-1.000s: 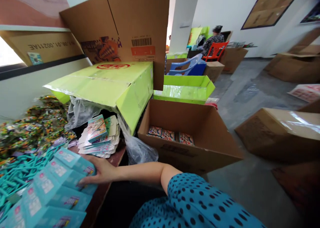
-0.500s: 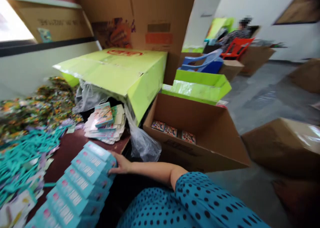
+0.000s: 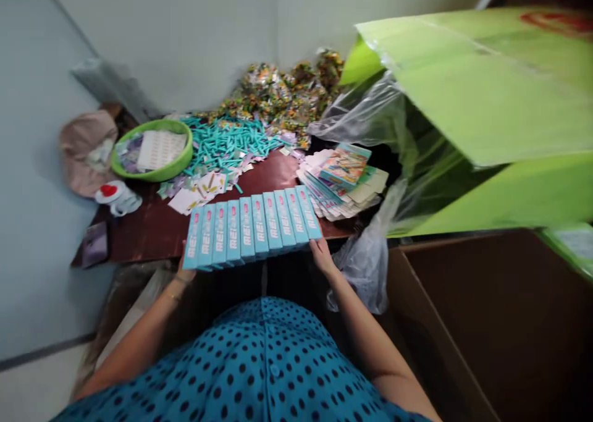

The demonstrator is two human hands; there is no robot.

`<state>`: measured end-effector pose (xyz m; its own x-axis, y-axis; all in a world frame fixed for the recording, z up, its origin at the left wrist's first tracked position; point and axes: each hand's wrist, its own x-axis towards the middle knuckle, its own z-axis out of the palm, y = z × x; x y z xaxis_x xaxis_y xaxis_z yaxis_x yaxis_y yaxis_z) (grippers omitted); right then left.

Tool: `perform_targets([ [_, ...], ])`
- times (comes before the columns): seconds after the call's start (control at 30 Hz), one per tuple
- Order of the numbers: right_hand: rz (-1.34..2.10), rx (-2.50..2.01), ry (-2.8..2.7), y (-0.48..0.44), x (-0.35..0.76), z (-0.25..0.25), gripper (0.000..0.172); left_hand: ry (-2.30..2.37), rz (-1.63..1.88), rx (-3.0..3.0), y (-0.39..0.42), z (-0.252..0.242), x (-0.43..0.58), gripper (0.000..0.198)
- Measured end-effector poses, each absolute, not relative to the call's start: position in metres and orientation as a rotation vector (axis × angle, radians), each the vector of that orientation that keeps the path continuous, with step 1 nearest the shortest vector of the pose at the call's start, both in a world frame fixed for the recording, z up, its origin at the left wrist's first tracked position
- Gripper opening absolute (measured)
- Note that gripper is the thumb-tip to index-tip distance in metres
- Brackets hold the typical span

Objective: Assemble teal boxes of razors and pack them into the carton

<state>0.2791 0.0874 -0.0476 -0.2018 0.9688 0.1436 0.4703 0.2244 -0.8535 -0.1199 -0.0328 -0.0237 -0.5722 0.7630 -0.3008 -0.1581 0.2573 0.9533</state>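
Teal boxes point(image 3: 252, 225) now between both hands point(image 3: 321, 253)

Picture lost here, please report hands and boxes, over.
Left hand at left end, right hand flat on right end of teal box row. Card stack close beside.

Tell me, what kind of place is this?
Probably a packing workroom: a row of matching teal boxes on the table, heaps of shiny packets behind, and a big cardboard carton alongside.
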Motion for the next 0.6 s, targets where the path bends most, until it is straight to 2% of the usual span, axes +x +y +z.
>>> perform_targets([
  [0.1, 0.839, -1.416, -1.850, 0.089, 0.269, -0.027, 0.085, 1.659, 1.457, 0.452, -0.025, -0.001, -0.110, 0.072],
  [0.27, 0.662, -1.548, -2.065, 0.108, 0.273, 0.071, 0.093, 1.344, 1.215, 0.376, -0.022, 0.092, -0.138, 0.080],
  [0.37, 0.617, -1.701, -2.129, 0.136, 0.264, 0.112, 0.085, 1.295, 1.226, 0.450, -0.010, 0.128, -0.157, 0.077],
  [0.43, 0.725, -1.756, -2.184, 0.158, 0.252, 0.116, 0.076, 1.285, 1.223, 0.490, 0.003, 0.126, -0.163, 0.070],
  [0.6, 1.090, -1.722, -2.252, 0.198, 0.228, 0.095, 0.057, 1.424, 0.972, 0.449, 0.035, 0.083, -0.168, 0.058],
])
